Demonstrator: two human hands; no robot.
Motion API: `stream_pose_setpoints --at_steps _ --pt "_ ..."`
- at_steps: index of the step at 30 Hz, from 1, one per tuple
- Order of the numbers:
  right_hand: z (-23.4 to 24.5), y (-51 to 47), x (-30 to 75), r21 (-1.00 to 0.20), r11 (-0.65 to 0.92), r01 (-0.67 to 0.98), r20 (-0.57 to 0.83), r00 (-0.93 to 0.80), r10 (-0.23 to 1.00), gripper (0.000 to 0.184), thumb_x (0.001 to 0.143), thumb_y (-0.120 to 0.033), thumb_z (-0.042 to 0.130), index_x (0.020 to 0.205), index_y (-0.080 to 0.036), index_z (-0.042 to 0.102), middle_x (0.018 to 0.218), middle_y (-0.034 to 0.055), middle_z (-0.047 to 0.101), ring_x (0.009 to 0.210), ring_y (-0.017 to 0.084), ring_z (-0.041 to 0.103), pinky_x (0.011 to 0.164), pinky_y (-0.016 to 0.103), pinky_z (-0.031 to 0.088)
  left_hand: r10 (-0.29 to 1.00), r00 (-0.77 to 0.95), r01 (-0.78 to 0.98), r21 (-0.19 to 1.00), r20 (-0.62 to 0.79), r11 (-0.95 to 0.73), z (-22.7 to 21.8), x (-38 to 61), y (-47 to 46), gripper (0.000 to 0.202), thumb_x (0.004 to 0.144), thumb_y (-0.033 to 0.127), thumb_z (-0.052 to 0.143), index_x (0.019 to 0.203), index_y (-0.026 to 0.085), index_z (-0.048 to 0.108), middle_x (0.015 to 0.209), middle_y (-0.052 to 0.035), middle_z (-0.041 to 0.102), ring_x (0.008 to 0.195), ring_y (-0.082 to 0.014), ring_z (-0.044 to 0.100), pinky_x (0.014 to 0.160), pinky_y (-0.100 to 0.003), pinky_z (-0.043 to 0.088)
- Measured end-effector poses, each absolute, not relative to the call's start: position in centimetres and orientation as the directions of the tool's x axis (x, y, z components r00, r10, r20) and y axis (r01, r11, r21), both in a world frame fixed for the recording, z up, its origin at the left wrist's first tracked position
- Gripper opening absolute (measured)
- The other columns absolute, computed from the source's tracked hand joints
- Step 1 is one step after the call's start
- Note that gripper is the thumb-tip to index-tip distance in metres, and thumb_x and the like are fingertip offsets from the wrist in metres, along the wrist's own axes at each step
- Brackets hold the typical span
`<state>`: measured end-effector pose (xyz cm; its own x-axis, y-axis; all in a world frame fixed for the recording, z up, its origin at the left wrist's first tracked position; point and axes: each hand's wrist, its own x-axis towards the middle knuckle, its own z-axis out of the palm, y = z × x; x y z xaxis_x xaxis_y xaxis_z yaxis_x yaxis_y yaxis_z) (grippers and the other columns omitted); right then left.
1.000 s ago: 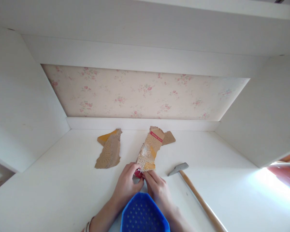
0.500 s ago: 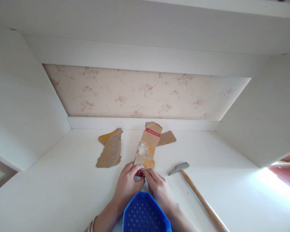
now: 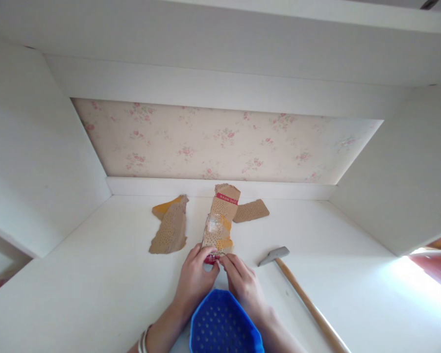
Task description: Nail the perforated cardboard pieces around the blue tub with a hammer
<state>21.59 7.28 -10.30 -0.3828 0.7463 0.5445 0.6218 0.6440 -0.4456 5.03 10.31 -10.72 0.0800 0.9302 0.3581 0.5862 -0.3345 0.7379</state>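
A long piece of brown cardboard (image 3: 222,211), dotted with small holes and crossed by a red printed band, points away from me at the middle of the white surface. My left hand (image 3: 196,274) pinches its near, red-coloured end between thumb and fingers. From the other side, my right hand (image 3: 242,282) has its fingers pressed together at that same end; whether anything small sits between them is hidden. Just below both wrists is a blue tray with a dotted bottom (image 3: 226,326).
A hammer (image 3: 305,296) with a wooden handle lies to the right. Torn cardboard pieces (image 3: 171,228) lie on the left, and another cardboard strip (image 3: 252,211) is behind on the right. White panels (image 3: 389,186) enclose the sides and a low ledge runs along the back.
The long cardboard has shifted slightly left and straightened a little, uncovering more of the strip behind it. My right fingertips have drawn slightly away from the left ones.
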Motion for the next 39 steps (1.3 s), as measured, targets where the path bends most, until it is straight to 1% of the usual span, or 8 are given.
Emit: stream_pose_setpoints --at_steps 5,10,13,20,27,30,35,39 --pt "-10.4 7.0 21.7 -0.474 0.639 0.606 0.605 -0.303 0.737 0.039 0.098 -0.01 0.037 0.13 -0.024 0.054 0.111 0.0112 0.066 0.1 0.022 0.066 0.084 0.033 0.056 0.944 0.006 0.58 0.767 0.33 -0.272 -11.1 4.6 10.9 0.032 0.08 0.01 0.055 0.108 0.022 0.067 0.103 -0.0061 0.067 0.096 -0.0224 0.066 0.09 -0.038 0.053" --pt "-11.1 8.1 21.7 -0.574 0.49 0.656 0.627 -0.033 0.778 0.027 0.101 -0.017 0.039 0.114 -0.024 0.062 0.103 0.009 0.067 0.09 0.019 0.067 0.079 0.03 0.055 0.944 -0.034 0.494 0.826 0.329 -0.271 -11.1 4.2 11.2 0.034 0.079 0.015 0.06 0.112 0.021 0.067 0.107 -0.0062 0.068 0.1 -0.0232 0.066 0.092 -0.039 0.051" --pt "-11.6 8.9 22.0 -0.602 0.431 0.672 0.616 0.048 0.786 0.026 0.101 -0.02 0.041 0.11 -0.024 0.065 0.104 0.0086 0.068 0.09 0.019 0.068 0.08 0.03 0.055 0.943 -0.08 0.436 0.863 0.322 -0.258 -11.0 4.1 11.3 0.034 0.078 0.018 0.063 0.112 0.022 0.068 0.11 -0.0065 0.069 0.104 -0.0244 0.066 0.095 -0.039 0.05" --pt "-12.2 9.4 22.3 -0.568 0.41 0.714 0.545 -0.048 0.837 0.032 0.095 -0.009 0.043 0.105 -0.026 0.069 0.103 0.005 0.072 0.086 0.019 0.072 0.073 0.027 0.057 0.941 -0.13 0.408 0.882 0.312 -0.236 -12.0 3.7 11.7 0.045 0.084 0.023 0.062 0.128 0.021 0.059 0.129 -0.0113 0.062 0.121 -0.027 0.059 0.106 -0.043 0.043" --pt "-12.4 9.6 21.9 -0.501 0.394 0.771 0.475 -0.136 0.869 0.038 0.085 0.0 0.046 0.097 -0.024 0.071 0.098 0.0061 0.073 0.09 0.024 0.068 0.079 0.034 0.057 0.937 -0.15 0.408 0.883 0.316 -0.232 -12.5 3.7 11.8 0.043 0.084 0.025 0.064 0.127 0.021 0.06 0.126 -0.0118 0.062 0.119 -0.0268 0.06 0.105 -0.043 0.043" --pt "-12.1 9.4 21.7 -0.489 0.363 0.793 0.45 -0.128 0.884 0.035 0.083 0.0 0.047 0.096 -0.022 0.071 0.097 0.0079 0.072 0.092 0.026 0.067 0.082 0.037 0.056 0.936 -0.154 0.4 0.886 0.316 -0.233 -12.3 3.6 11.8 0.042 0.082 0.025 0.066 0.124 0.022 0.062 0.123 -0.0108 0.064 0.118 -0.027 0.061 0.105 -0.043 0.043" --pt "-11.7 8.9 21.4 -0.484 0.296 0.824 0.408 -0.086 0.909 0.028 0.089 -0.007 0.046 0.086 -0.021 0.07 0.105 0.0093 0.065 0.081 0.021 0.067 0.072 0.034 0.056 0.936 -0.151 0.404 0.884 0.319 -0.236 -12.2 3.7 11.7 0.041 0.082 0.024 0.065 0.122 0.021 0.063 0.123 -0.011 0.065 0.119 -0.0277 0.06 0.105 -0.044 0.043" --pt "-11.5 9.0 21.3 -0.49 0.259 0.832 0.396 -0.052 0.917 0.024 0.091 -0.012 0.051 0.105 -0.02 0.069 0.111 0.0098 0.064 0.093 0.023 0.066 0.082 0.035 0.055 0.94 -0.142 0.421 0.878 0.311 -0.227 -12.4 3.8 11.9 0.04 0.083 0.026 0.063 0.123 0.019 0.062 0.125 -0.012 0.064 0.119 -0.0276 0.06 0.104 -0.044 0.045"
